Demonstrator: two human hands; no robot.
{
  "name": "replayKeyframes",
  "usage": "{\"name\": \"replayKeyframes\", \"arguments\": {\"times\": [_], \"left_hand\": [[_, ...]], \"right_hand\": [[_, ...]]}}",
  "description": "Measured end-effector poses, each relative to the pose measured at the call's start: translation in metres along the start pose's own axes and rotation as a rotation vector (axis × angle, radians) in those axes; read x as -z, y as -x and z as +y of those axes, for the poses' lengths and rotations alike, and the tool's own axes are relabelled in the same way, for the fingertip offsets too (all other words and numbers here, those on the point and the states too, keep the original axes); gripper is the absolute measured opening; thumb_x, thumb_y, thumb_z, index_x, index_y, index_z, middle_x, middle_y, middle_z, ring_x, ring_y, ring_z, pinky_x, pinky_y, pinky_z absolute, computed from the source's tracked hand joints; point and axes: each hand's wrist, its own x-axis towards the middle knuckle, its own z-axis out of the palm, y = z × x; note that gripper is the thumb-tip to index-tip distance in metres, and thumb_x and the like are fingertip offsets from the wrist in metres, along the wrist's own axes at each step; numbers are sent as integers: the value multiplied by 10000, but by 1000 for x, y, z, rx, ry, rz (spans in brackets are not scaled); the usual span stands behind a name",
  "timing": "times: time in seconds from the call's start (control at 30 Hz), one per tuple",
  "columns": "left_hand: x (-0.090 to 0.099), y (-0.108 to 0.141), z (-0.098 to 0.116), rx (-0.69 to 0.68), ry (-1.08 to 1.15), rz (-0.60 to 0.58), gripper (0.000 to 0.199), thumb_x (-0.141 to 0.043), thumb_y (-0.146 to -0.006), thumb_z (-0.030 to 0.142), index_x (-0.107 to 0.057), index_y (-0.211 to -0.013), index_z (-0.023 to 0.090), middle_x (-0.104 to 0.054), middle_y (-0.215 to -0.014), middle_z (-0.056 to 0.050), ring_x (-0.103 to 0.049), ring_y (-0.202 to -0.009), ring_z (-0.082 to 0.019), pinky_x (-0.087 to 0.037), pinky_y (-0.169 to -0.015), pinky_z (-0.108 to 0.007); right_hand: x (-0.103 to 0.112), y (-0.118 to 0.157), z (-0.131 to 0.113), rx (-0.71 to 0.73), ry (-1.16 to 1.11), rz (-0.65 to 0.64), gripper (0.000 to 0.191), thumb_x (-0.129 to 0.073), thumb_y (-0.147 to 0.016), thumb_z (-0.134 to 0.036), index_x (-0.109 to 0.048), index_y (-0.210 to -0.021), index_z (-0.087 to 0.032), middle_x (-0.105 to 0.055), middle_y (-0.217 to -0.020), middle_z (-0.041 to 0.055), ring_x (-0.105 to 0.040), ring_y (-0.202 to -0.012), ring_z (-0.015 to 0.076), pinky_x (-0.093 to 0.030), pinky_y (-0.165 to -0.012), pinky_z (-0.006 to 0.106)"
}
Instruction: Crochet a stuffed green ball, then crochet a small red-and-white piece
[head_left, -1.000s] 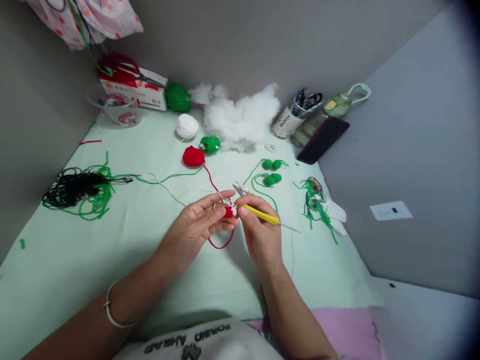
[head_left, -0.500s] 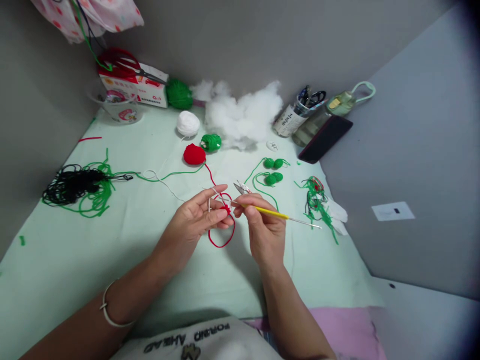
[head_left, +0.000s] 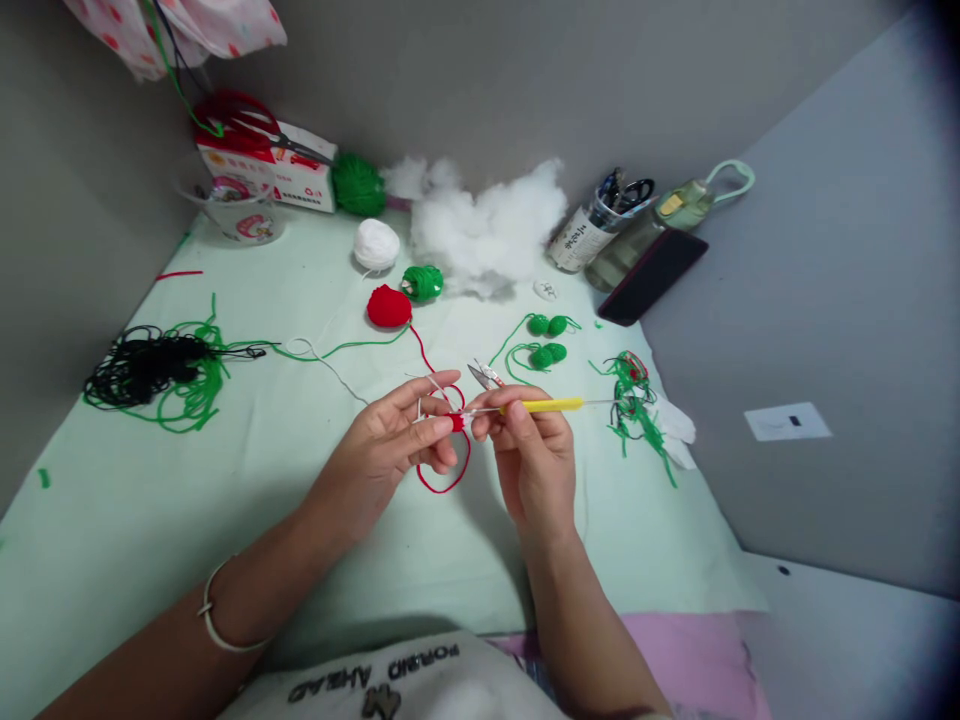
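Observation:
Between thumb and fingers, my left hand (head_left: 401,430) pinches a small red and white crochet piece (head_left: 457,422). White yarn (head_left: 349,388) runs from the left over its raised index finger. My right hand (head_left: 534,440) grips a crochet hook (head_left: 551,405) by its yellow handle; the tip reaches the piece, though the exact stitch is too small to make out. A loop of red yarn (head_left: 444,490) hangs below the left fingers, and its strand leads back to a red yarn ball (head_left: 388,307). Just beyond my right hand lie small scissors (head_left: 481,376), partly covered.
White stuffing (head_left: 487,235) is heaped at the back, near a white yarn ball (head_left: 376,246) and green yarn (head_left: 422,284). Small green crochet balls (head_left: 547,355) lie right of centre. Black yarn (head_left: 146,370) tangles at left. A phone (head_left: 652,277) leans against a bottle (head_left: 686,205).
My right hand has turned the hook from a downward slant to nearly level and shifted slightly right. The red and white piece has tilted toward the hook, still in my left hand.

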Motion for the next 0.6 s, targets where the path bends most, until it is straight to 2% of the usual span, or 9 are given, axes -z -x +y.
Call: {"name": "replayKeyframes", "arguments": {"times": [0.2, 0.3, 0.47, 0.6], "left_hand": [[0, 1, 0, -25, 2, 10, 409, -783, -833, 228, -714, -1235, 202, -652, -860, 13, -634, -651, -88, -518, -646, -217], [1, 2, -1, -82, -66, 27, 402, -773, -848, 233, -708, -1244, 221, -638, -878, 23, -639, -655, -83, -520, -653, -215], [2, 2, -7, -201, -191, 112, 440, -759, -857, 218, -677, -1289, 231, -633, -889, 25, -647, -676, -96, -531, -683, -235], [-1, 3, -8, -217, -185, 124, 476, -769, -836, 197, -661, -1297, 236, -648, -848, 32, -627, -670, -101, -524, -678, -236]], "right_hand": [[0, 5, -3, 97, 50, -60, 165, -588, -1005, -315, -715, -944, -230, -737, -862, 25, -685, -712, 151, -558, -677, 312], [-1, 10, -4, 206, 206, -43, 169, -558, -1016, -263, -721, -978, -238, -732, -895, 31, -690, -747, 162, -570, -695, 332], [-2, 13, -5, 492, 527, -130, 251, -524, -998, -134, -712, -1096, -269, -754, -968, 48, -712, -882, 201, -576, -792, 388], [1, 17, 1, 627, 777, -164, 386, -565, -958, -89, -695, -1232, -329, -749, -1013, 52, -713, -919, 208, -581, -801, 384]]}}
